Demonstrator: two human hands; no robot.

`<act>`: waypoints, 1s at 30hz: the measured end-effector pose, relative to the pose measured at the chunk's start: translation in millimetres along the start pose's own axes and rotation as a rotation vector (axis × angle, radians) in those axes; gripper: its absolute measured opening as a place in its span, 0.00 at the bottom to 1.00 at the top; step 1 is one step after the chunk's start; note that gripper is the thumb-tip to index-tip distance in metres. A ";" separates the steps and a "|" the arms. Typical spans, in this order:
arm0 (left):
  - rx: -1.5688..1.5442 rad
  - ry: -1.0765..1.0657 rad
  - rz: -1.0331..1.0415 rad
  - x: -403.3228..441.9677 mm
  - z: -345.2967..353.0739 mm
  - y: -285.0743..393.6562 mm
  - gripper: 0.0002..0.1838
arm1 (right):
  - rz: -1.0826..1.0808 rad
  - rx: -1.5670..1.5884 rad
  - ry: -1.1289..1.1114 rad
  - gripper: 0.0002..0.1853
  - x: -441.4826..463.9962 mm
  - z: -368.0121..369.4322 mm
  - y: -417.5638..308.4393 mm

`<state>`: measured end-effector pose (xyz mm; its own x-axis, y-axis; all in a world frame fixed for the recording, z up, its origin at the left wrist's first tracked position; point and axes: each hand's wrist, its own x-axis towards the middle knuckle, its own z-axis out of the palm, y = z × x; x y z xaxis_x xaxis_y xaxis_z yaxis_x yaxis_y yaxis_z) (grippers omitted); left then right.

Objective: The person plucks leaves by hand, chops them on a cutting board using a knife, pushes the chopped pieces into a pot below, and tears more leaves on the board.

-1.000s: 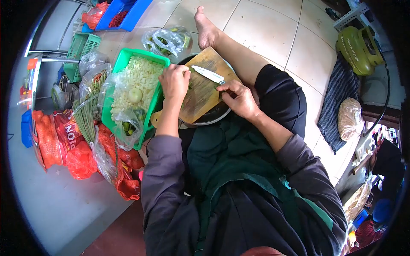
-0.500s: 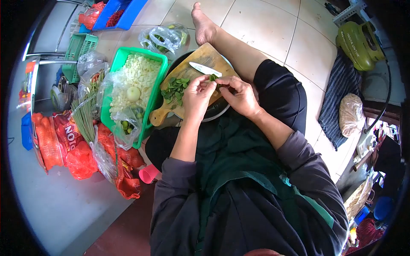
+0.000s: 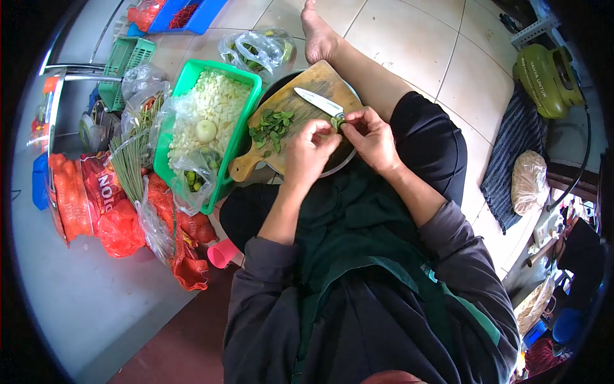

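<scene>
A wooden cutting board (image 3: 283, 97) rests over a round metal pan (image 3: 337, 168) by my lap. On the board lie a pile of green leaves (image 3: 271, 128) and a knife with a pale blade (image 3: 318, 101). My left hand (image 3: 309, 152) is closed in a pinch at the board's near edge, on small green leaves (image 3: 336, 123). Facing it, my right hand (image 3: 372, 138) pinches the same leaves between thumb and finger. The knife's handle is partly hidden behind the leaves and fingers.
Left of the board stands a green basket (image 3: 248, 75) holding chopped onion, a whole onion (image 3: 206, 131) and a bag of small green fruits (image 3: 191, 179). Red net sacks (image 3: 71, 203) and lemongrass (image 3: 128, 168) lie farther left. A green gas cylinder (image 3: 544, 80) stands at right.
The whole scene has shifted slightly in view as my head moved. My fingers have changed position on the leaves, and both hands remain close together over the board.
</scene>
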<state>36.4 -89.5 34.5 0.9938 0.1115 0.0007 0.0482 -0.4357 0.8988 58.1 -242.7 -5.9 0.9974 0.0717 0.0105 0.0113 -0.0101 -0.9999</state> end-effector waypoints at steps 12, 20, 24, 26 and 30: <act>1.083 0.014 0.286 53.7 -48.2 -45.1 0.10 | -0.074 -0.170 -0.067 0.09 -2.4 -0.8 -10.0; 0.768 0.199 0.372 62.2 -58.7 -58.2 0.08 | -0.058 -0.162 -0.102 0.10 -2.9 -1.3 -8.1; 0.224 0.300 0.140 58.8 -67.5 -55.4 0.08 | -0.089 -0.171 -0.118 0.08 -2.3 -1.8 -8.5; -0.033 0.274 -0.069 52.8 -70.4 -46.0 0.08 | -0.136 -0.157 -0.122 0.06 -1.6 -1.1 -6.1; -0.511 0.180 -0.201 38.4 -63.9 -29.2 0.07 | -0.225 -0.148 -0.105 0.06 -0.1 0.5 -1.3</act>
<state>66.7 -15.4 36.3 0.9350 0.3176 -0.1579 0.1355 0.0916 0.9865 57.9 -242.2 -4.6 0.9557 0.1918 0.2233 0.2498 -0.1273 -0.9599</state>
